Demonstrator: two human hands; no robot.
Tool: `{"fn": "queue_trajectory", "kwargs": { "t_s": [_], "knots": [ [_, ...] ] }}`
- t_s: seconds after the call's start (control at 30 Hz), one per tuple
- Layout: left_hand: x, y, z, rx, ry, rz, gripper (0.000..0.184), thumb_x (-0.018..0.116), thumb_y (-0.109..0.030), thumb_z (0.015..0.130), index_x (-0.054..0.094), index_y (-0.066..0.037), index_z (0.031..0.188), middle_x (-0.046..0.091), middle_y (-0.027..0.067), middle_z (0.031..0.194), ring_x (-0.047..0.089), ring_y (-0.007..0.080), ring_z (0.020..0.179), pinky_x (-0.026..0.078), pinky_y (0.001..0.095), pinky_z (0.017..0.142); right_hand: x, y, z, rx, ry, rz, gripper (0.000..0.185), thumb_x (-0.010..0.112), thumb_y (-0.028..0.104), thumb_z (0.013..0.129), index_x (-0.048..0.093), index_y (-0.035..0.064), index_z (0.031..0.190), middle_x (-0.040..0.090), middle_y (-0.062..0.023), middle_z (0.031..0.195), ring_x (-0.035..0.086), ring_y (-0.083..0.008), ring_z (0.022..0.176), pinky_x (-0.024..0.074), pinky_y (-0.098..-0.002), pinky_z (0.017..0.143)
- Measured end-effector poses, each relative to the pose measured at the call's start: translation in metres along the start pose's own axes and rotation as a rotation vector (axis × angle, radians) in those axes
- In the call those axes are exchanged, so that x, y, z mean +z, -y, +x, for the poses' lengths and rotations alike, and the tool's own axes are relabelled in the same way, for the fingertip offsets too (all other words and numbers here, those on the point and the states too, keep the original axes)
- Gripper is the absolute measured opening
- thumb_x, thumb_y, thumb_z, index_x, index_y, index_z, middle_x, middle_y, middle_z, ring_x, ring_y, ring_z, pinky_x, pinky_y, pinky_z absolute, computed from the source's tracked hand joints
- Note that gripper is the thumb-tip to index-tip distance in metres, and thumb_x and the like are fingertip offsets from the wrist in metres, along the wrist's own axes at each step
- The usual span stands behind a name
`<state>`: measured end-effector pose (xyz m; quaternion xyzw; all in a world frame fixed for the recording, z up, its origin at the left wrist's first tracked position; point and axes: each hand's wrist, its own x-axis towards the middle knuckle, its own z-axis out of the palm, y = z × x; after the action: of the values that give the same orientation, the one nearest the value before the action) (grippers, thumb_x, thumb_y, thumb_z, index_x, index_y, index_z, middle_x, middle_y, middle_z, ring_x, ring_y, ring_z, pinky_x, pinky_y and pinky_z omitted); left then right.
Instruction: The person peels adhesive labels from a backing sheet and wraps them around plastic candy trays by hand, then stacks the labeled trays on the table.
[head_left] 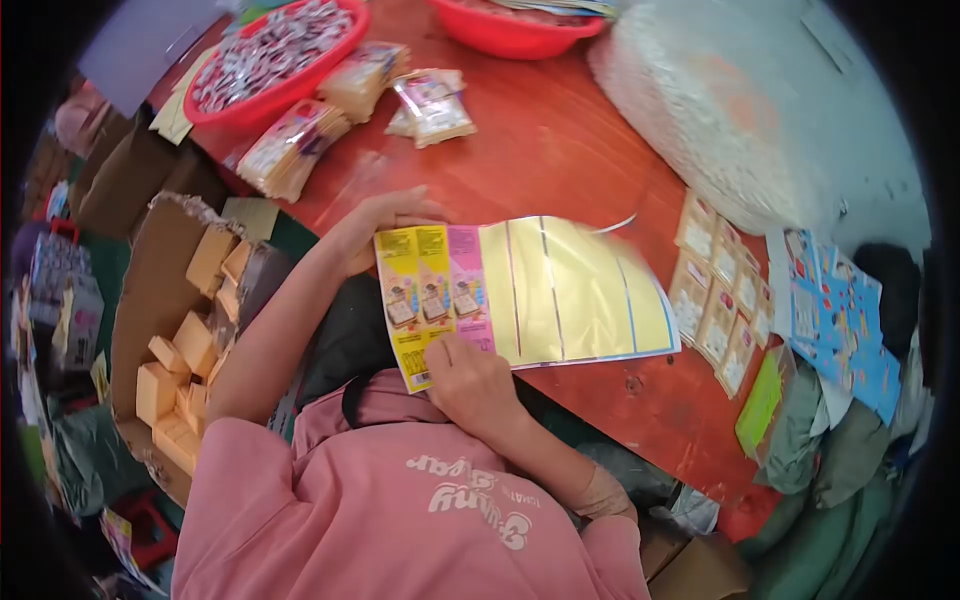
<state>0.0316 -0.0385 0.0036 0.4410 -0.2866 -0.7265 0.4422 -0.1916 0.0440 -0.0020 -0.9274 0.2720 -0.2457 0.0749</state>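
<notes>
A glossy printed sheet point(580, 290) spans the space between my body and the red table. Its left end has yellow and pink printed strips, and the rest is plain pale yellow with thin dividing lines. My right hand point(470, 385) is closed on the lower edge of the sheet, near the printed strips. At the upper left corner, my left hand point(393, 215) has its fingers stretched out, slightly blurred. The sheet hides part of that hand.
Red basins point(345, 45) hold small packets at the back of the red table point(530, 130). Bundled packets point(295, 145) lie near them. A large clear bag point(700, 120) stands at the back right, near flat packs point(720, 290) and blue printed sheets point(835, 310). A carton point(140, 330) holds orange-tan boxes on my left.
</notes>
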Motion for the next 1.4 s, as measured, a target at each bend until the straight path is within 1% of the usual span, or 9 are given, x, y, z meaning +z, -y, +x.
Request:
{"fn": "queue_trajectory", "kwargs": {
  "t_s": [0.2,0.33,0.63,0.73,0.83,0.93,1.03,1.23,1.4],
  "knots": [
    [-0.020,0.005,0.011,0.141,0.031,0.453,0.034,0.064,-0.005,0.079,0.061,0.004,0.111,0.067,0.0123,0.097,0.063,0.0131,0.084,0.051,0.0275,0.072,-0.055,-0.007,0.041,0.228,0.659,0.486,0.044,0.076,0.030,0.070,0.057,0.0070,0.103,0.063,-0.0094,0.093,0.064,-0.0268,0.081,0.0510,-0.0372,0.067],
    [-0.012,0.002,0.018,0.193,0.097,0.532,0.032,0.062,-0.003,0.079,0.060,0.004,0.111,0.067,0.0108,0.094,0.063,0.0124,0.083,0.051,0.0260,0.072,-0.068,-0.052,0.068,0.178,0.065,0.208,0.015,0.066,0.018,0.079,0.064,0.0064,0.089,0.063,-0.0120,0.091,0.062,-0.0288,0.079,0.0503,-0.0365,0.068],
    [0.011,0.019,0.021,0.238,0.121,0.472,0.038,0.061,0.000,0.080,0.056,0.001,0.117,0.067,0.0088,0.093,0.062,0.0100,0.082,0.050,0.0243,0.069,-0.016,-0.066,0.063,0.703,-0.023,0.365,0.012,0.063,0.011,0.081,0.064,-0.0002,0.086,0.064,-0.0149,0.082,0.063,-0.0300,0.069,0.0497,-0.0358,0.064],
    [0.010,0.018,0.023,0.204,0.110,0.498,0.037,0.060,0.001,0.080,0.056,0.001,0.117,0.067,0.0085,0.093,0.062,0.0101,0.082,0.050,0.0242,0.070,-0.025,-0.060,0.061,0.719,-0.100,0.352,0.013,0.063,0.010,0.081,0.064,0.0004,0.088,0.064,-0.0148,0.082,0.063,-0.0294,0.072,0.0498,-0.0357,0.067],
    [0.011,0.015,0.027,0.243,0.166,0.531,0.036,0.060,0.000,0.081,0.056,0.000,0.117,0.067,0.0083,0.093,0.062,0.0101,0.082,0.050,0.0249,0.071,-0.023,-0.080,0.056,0.439,-0.223,0.049,0.014,0.063,0.013,0.081,0.064,0.0011,0.089,0.064,-0.0139,0.082,0.063,-0.0297,0.074,0.0497,-0.0363,0.070],
    [0.012,0.014,0.035,0.287,0.257,0.469,0.036,0.061,-0.004,0.083,0.056,-0.001,0.118,0.067,0.0083,0.094,0.061,0.0099,0.084,0.050,0.0244,0.074,-0.034,-0.101,0.071,0.037,-0.132,-0.225,0.016,0.062,0.015,0.082,0.063,0.0012,0.090,0.064,-0.0133,0.082,0.063,-0.0306,0.078,0.0488,-0.0372,0.071],
    [0.016,-0.003,0.031,0.342,0.197,0.387,0.039,0.062,-0.004,0.084,0.055,-0.002,0.122,0.067,0.0083,0.097,0.061,0.0088,0.087,0.049,0.0229,0.076,-0.051,-0.113,0.068,0.524,0.243,0.284,0.018,0.061,0.018,0.083,0.062,0.0011,0.090,0.064,-0.0133,0.085,0.062,-0.0322,0.079,0.0479,-0.0368,0.070],
    [-0.005,-0.010,0.015,0.224,0.232,0.017,0.072,0.045,-0.055,0.090,0.031,-0.006,0.141,0.053,0.0144,0.127,0.055,0.0224,0.110,0.046,0.0389,0.092,-0.099,-0.139,0.053,0.891,-0.462,0.721,0.018,0.057,0.019,0.091,0.061,0.0014,0.086,0.057,0.0019,0.078,0.051,-0.0073,0.071,0.0413,-0.0227,0.064],
    [0.042,-0.026,0.029,0.382,0.179,0.200,0.054,0.053,-0.035,0.092,0.042,-0.003,0.134,0.058,0.0106,0.117,0.058,0.0167,0.100,0.048,0.0325,0.085,-0.071,-0.156,0.037,0.904,-0.881,0.725,0.016,0.055,0.018,0.093,0.055,0.0040,0.085,0.051,0.0030,0.077,0.045,-0.0062,0.070,0.0396,-0.0211,0.063]
  ]
}}
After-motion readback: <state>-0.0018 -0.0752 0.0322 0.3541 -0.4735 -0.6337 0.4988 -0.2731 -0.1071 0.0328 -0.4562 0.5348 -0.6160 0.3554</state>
